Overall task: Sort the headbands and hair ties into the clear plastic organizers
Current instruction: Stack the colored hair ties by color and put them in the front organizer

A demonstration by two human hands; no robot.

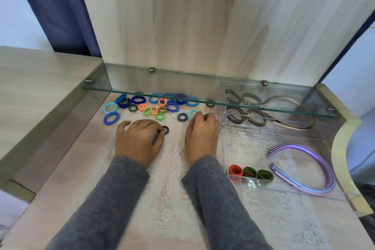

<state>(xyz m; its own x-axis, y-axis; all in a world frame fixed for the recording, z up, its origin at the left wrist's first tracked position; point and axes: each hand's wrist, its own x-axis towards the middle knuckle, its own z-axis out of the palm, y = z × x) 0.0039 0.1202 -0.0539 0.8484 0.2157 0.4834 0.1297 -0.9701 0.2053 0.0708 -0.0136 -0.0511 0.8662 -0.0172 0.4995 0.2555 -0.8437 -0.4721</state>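
Dark-striped hair tie (165,129) sits pinched at the left hand's (140,140) fingertips (right hand (202,136) curled, grip unclear), so lift cleanly toward the near organizer (284,187).

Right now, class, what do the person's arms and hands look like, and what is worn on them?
Both arms wear long grey knit sleeves reaching the wrists. The left hand and right hand are bare: no gloves, and no rings, watch or bracelets visible.
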